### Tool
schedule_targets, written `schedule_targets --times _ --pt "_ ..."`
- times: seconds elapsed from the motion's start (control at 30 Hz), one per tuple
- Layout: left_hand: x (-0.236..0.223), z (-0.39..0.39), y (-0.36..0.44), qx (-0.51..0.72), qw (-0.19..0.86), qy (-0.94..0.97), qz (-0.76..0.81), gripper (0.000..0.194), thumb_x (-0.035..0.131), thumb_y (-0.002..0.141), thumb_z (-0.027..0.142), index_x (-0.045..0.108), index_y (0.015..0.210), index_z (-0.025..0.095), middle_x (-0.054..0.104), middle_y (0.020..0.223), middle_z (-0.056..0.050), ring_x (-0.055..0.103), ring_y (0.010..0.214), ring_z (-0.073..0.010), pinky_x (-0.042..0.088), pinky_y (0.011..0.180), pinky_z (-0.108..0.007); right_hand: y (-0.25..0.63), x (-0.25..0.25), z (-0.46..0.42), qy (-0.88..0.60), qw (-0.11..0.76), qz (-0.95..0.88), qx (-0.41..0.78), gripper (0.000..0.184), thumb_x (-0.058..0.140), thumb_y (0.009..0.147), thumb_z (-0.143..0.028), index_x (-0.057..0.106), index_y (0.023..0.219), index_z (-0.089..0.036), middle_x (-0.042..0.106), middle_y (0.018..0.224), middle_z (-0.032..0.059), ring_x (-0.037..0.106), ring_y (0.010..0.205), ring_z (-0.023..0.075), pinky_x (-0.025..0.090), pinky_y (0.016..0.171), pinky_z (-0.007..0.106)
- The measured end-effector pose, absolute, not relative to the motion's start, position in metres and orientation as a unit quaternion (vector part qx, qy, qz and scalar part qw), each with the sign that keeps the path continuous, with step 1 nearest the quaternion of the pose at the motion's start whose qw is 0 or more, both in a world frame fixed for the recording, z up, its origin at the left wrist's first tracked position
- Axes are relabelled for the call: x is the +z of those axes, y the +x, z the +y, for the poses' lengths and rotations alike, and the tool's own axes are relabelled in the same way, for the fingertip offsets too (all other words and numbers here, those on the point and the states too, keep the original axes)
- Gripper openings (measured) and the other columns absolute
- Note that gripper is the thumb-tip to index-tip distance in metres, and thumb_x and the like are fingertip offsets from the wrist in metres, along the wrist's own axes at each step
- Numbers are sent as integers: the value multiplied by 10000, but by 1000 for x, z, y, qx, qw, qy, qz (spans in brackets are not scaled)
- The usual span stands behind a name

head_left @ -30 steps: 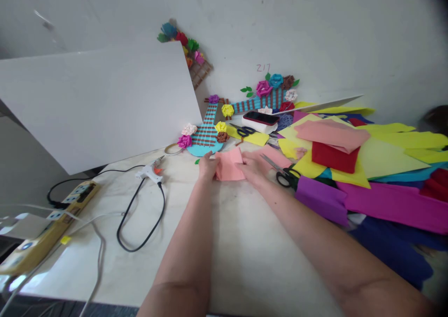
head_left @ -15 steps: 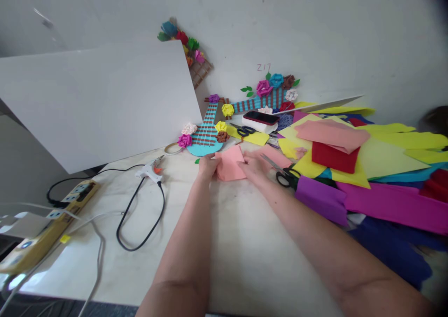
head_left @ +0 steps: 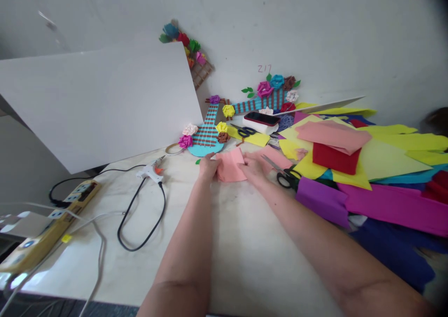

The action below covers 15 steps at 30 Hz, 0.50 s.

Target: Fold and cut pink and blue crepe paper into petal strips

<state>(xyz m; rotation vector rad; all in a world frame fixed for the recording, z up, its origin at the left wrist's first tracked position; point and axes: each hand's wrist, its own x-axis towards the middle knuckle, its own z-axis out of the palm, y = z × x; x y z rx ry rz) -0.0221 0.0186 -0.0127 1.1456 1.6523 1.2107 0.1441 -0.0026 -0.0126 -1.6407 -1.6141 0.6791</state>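
A piece of pink crepe paper (head_left: 231, 166) is held between my two hands, low over the white table. My left hand (head_left: 209, 167) pinches its left edge. With thumb and fingers, my right hand (head_left: 252, 168) grips the opposite edge. Behind my right hand lies another pink paper piece (head_left: 275, 157), and black-handled scissors (head_left: 287, 177) rest partly over it. Just beyond the held paper stands a small turquoise guitar (head_left: 206, 137) with brown stripes and paper flowers around its body.
A white hot glue gun (head_left: 151, 171) with a looped cord lies left, near a yellow power strip (head_left: 52, 228). Coloured paper sheets (head_left: 392, 205) pile up at right. A phone (head_left: 261, 118), a second pair of scissors (head_left: 246, 131) and a large white board (head_left: 105, 107) stand behind.
The held pink paper has hardly shifted; its top edge looks slightly more creased between my hands. The whole view has moved a little.
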Motion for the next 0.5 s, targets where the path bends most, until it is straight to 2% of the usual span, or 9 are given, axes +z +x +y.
schedule_targets --times 0.13,0.37,0.5 --pt "-12 16 -20 486 355 473 644 637 628 650 161 486 1270 136 623 644 -4 589 638 -141 454 628 -235 144 -8 -5 -647 342 -632 256 175 504 695 -298 534 570 -180 471 524 -21 465 571 129 284 501 224" --pt "-14 15 -19 491 295 527 628 557 590 672 157 548 1227 184 500 497 62 469 483 -77 420 561 -182 146 -11 -1 -652 355 -621 251 180 525 680 -291 513 538 -181 489 522 -25 463 548 122 301 497 217" --pt "-11 13 -22 474 297 535 633 510 573 671 146 593 1177 211 517 515 61 446 472 -65 410 542 -169 146 -11 -3 -636 378 -629 239 142 525 683 -248 547 563 -176 558 574 -16 514 593 126 349 546 209"
